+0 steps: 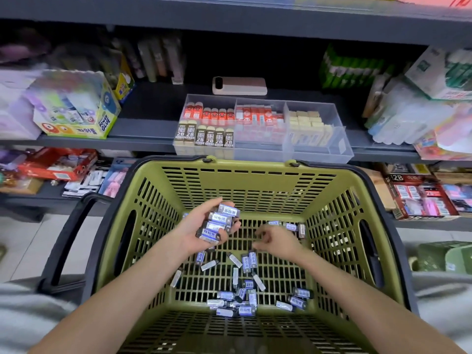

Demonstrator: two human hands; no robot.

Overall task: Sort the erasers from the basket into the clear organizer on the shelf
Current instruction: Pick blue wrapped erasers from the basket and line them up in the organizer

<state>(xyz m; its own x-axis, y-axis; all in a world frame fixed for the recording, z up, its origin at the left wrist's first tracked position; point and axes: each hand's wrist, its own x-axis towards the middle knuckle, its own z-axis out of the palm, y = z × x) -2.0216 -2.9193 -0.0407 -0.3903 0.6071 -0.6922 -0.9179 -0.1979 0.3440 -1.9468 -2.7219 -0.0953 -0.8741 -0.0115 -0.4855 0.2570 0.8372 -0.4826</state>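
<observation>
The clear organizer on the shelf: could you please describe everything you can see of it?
The clear plastic organizer is a lidless rectangular box with dividers, standing flat at the front edge of the dark grey shelf. Red-sleeved erasers and brown 2B erasers fill its left part, red-and-white ones the middle, cream ones the right.

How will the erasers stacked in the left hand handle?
The erasers are small blocks, so probably light and stiff. Their smooth-looking sleeves may slide; four stacked loosely in the left hand could topple into the basket.
</observation>
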